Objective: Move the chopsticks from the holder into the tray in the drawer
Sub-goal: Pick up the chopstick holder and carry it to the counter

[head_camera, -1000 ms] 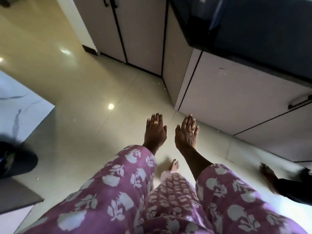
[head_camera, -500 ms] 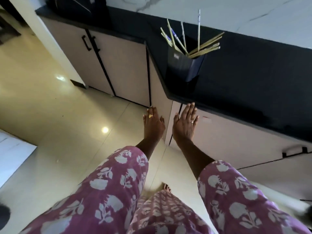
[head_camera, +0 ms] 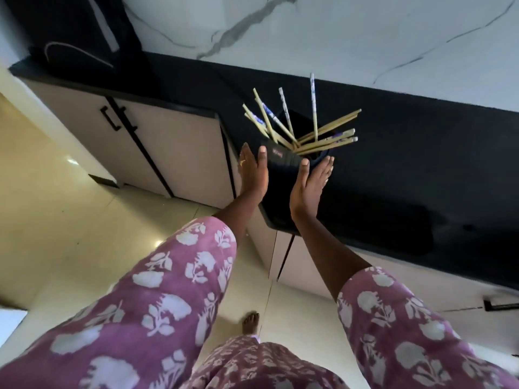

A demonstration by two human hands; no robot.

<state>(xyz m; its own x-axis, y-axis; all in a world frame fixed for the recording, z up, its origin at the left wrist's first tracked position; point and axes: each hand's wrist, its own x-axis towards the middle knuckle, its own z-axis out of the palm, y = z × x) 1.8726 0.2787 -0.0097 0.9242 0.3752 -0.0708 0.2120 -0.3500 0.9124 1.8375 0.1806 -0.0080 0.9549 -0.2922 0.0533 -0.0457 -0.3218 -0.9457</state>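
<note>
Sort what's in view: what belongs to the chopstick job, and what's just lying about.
For the job: chopsticks, standing in the holder; left hand and right hand, open, either side of it.
Just there: black counter, dark appliance at the back left, cupboard doors. No tray or open drawer shows.

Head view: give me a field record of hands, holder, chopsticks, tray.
holder: dark box, upright on black counter near its corner
chopsticks: bundle in holder, fanned out, none removed
left hand: fingers straight, left of holder, holds nothing
right hand: fingers straight, right of holder, holds nothing
contact with holder: cannot tell
tray: not in view
drawers: none open in view
</note>
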